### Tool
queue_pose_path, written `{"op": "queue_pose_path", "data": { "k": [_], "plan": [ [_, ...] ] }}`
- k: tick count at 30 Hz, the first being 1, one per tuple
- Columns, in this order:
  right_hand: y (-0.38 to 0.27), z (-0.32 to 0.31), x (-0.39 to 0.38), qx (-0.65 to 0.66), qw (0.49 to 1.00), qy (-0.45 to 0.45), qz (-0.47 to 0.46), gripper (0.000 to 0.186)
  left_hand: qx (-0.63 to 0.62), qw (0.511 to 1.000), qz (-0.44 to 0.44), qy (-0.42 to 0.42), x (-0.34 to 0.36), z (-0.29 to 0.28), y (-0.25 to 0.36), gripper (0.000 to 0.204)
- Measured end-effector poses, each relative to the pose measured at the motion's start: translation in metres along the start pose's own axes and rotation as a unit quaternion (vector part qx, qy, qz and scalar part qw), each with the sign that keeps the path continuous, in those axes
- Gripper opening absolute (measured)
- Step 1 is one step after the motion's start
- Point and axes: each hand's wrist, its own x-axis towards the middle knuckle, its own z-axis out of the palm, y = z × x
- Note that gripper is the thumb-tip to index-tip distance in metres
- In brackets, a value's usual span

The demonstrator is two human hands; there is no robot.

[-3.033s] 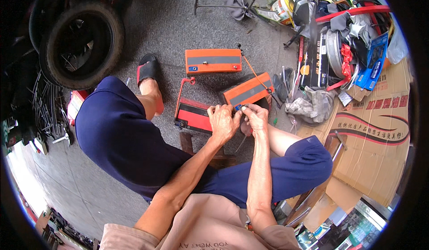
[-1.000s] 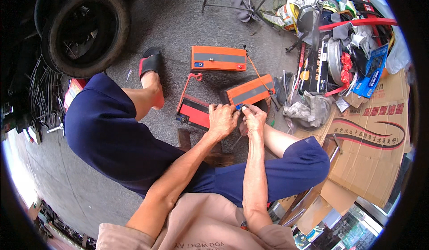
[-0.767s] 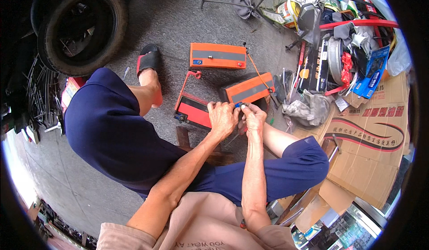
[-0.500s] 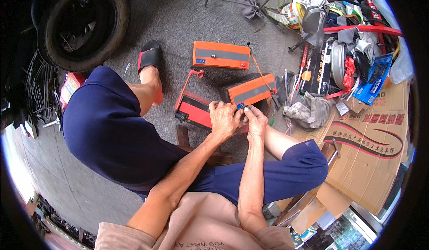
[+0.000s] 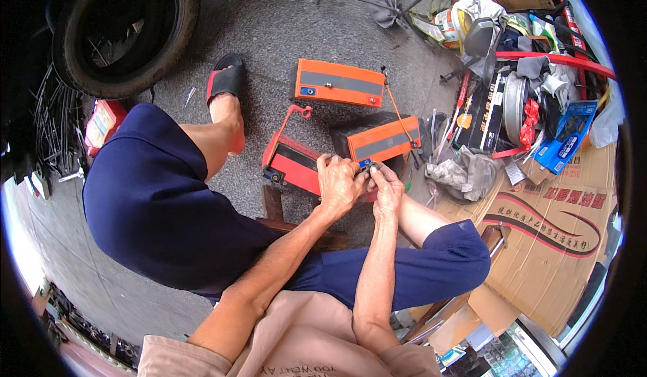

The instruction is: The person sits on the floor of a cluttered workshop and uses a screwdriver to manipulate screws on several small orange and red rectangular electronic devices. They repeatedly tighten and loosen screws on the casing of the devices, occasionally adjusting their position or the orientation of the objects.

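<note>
Three block-shaped batteries stand on the floor before me: a red battery (image 5: 295,153) with a black strip, and two dark-sided ones with orange tops, a nearer orange battery (image 5: 385,139) and a farther orange battery (image 5: 340,80). My left hand (image 5: 338,184) is closed, fingers curled over the right end of the red battery. Beside it my right hand (image 5: 386,188) pinches with thumb and fingers, its tips meeting the left ones. A small dark piece (image 5: 369,168) shows between the fingertips, close to the nearer orange battery's blue-marked corner; its kind is too small to tell.
An orange cable (image 5: 396,110) links the two orange batteries; a red cable (image 5: 282,126) rises from the red one. Tyres (image 5: 182,46) lie at the far left. Tools, rags (image 5: 465,175) and boxes crowd the right, above flattened cardboard (image 5: 539,262).
The view has shifted slightly. My hands stay together at the same spot; the right fingertips have turned a little, and the small dark piece between them shows more plainly.
</note>
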Motion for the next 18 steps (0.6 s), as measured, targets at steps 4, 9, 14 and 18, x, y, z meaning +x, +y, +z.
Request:
{"op": "queue_pose_path", "data": {
  "k": [4, 9, 14, 18],
  "plan": [
    [0.0003, 0.0022, 0.0008, 0.003, 1.000, 0.011, 0.002, 0.019, 0.020, 0.999, 0.013, 0.027, -0.0007, 0.0018, 0.0011, 0.019],
    [0.0006, 0.0001, 0.0025, 0.010, 0.999, 0.026, 0.017, 0.020, -0.003, 0.999, 0.031, 0.030, -0.0018, -0.0045, 0.0033, 0.014],
    [-0.0007, -0.0024, 0.0043, -0.002, 0.999, 0.031, 0.030, 0.020, -0.020, 0.999, 0.034, 0.035, -0.0021, -0.0062, 0.0036, 0.011],
    [0.0001, -0.0049, 0.0009, -0.025, 0.997, 0.051, 0.055, 0.020, -0.021, 0.999, 0.026, 0.030, -0.0022, -0.0070, 0.0042, 0.010]
  ]
}}
